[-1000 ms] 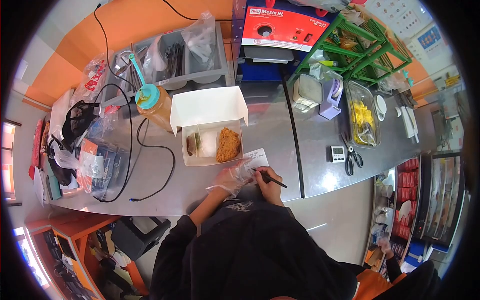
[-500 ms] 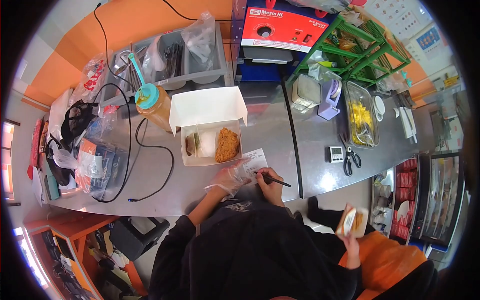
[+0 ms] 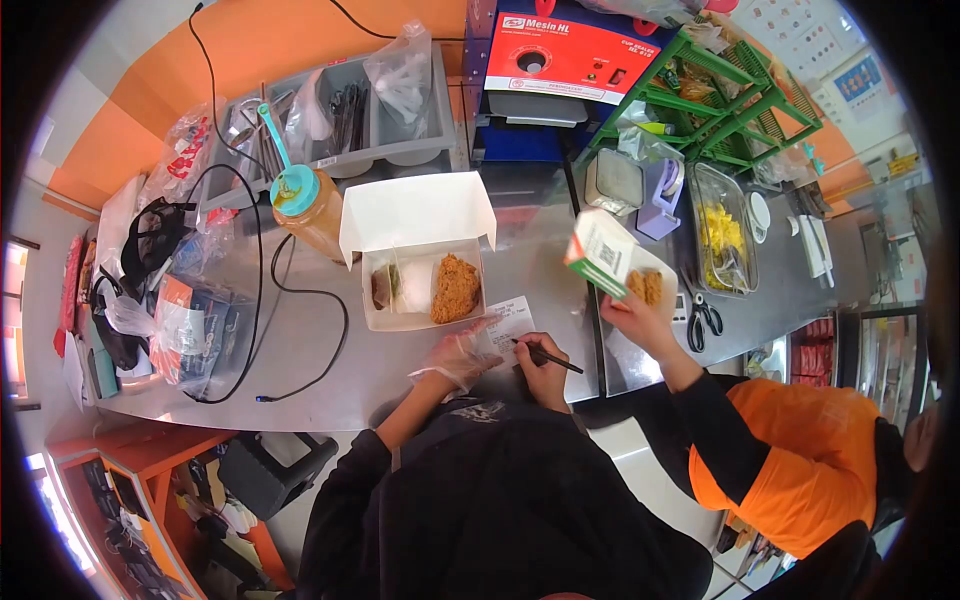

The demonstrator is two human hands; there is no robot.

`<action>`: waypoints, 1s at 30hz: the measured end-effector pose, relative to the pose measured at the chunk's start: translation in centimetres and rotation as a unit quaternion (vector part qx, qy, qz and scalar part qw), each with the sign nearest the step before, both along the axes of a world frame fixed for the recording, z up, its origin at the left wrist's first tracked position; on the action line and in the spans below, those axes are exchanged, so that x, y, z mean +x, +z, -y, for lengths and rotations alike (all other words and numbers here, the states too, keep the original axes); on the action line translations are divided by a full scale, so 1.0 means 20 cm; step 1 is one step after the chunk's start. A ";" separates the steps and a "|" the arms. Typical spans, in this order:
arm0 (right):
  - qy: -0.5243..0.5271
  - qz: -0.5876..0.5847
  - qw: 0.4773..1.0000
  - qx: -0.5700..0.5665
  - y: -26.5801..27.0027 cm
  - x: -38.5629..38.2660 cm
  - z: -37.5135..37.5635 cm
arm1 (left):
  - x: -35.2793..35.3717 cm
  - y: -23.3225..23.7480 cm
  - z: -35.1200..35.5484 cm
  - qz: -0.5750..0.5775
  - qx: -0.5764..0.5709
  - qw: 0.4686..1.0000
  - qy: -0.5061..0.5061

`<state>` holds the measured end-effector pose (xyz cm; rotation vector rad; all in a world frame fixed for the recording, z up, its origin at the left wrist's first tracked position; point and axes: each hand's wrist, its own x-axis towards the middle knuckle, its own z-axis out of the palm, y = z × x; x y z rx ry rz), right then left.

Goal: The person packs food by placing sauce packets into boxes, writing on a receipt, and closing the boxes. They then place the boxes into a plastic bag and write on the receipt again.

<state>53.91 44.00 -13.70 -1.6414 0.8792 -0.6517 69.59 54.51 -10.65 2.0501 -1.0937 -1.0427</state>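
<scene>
On the steel counter lies a white printed receipt [image 3: 512, 316], held down at its left side by my left hand [image 3: 458, 358], which wears a clear plastic glove, fingers stretched out. My right hand [image 3: 545, 375] pinches a black pen [image 3: 553, 357], its tip at the paper. Just beyond the receipt stands an open white box [image 3: 417, 215] with fried chicken [image 3: 455, 288], white rice [image 3: 416, 287] and some small items in a side part. A co-worker's hand [image 3: 640, 322] holds a second open box [image 3: 604, 246] with fried food over the counter, to the right.
A sauce jar [image 3: 307, 212] stands left of the box, beside a black cable [image 3: 335, 300]. Behind are a grey utensil tray [image 3: 407, 150] and a cup sealer [image 3: 565, 60]. Scissors [image 3: 705, 322] and a glass container [image 3: 722, 230] lie right. The co-worker [image 3: 800, 450] stands at my right.
The co-worker has come closer at the right and moved the second box up over the counter. My hands, the receipt and the first box have hardly moved.
</scene>
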 end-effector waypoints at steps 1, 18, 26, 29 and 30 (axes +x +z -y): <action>0.012 -0.006 1.000 0.003 -0.01 -0.01 0.00 | 0.00 0.00 0.00 -0.001 0.004 1.000 0.000; 0.072 -0.025 0.997 -0.015 0.06 -0.04 0.02 | 0.01 0.09 0.02 -0.027 0.067 0.997 -0.001; 0.067 -0.031 0.997 -0.012 0.07 -0.02 0.01 | 0.01 0.06 0.02 -0.032 0.050 0.998 -0.004; 0.069 -0.037 0.997 -0.019 0.08 -0.02 0.01 | 0.01 0.06 0.02 -0.039 0.032 0.999 0.000; 0.070 -0.040 0.997 -0.021 0.08 -0.02 0.01 | 0.01 0.07 0.01 -0.035 0.030 0.999 -0.001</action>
